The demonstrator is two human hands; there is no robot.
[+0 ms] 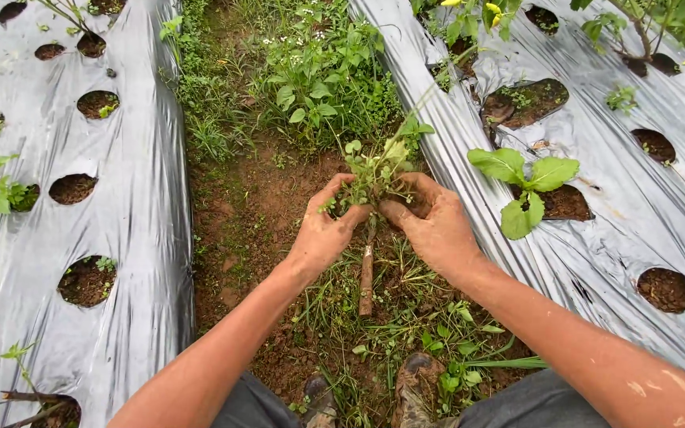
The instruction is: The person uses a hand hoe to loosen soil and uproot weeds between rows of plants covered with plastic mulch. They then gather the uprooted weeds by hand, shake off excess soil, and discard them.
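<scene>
Left hand and right hand both grip a weed clump; beside it, mulch holes hold soil, probably seedlings.

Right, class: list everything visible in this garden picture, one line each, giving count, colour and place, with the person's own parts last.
Plastic mulch sheets: two, silvery grey, left and right of the path, with round planting holes showing brown soil.
Soil path: one, reddish brown, centre.
Weed clump: one, green, gripped between both hands.
Weed patch: one, green, upper centre of the path.
Seedling: one, broad green leaves, in a hole on the right sheet.
Wooden stick: one, brown, lying under the hands.
Muddy shoes: two, dark, bottom centre.
Left hand: one, soil-stained, holding the weed clump.
Right hand: one, soil-stained, holding the weed clump.
</scene>
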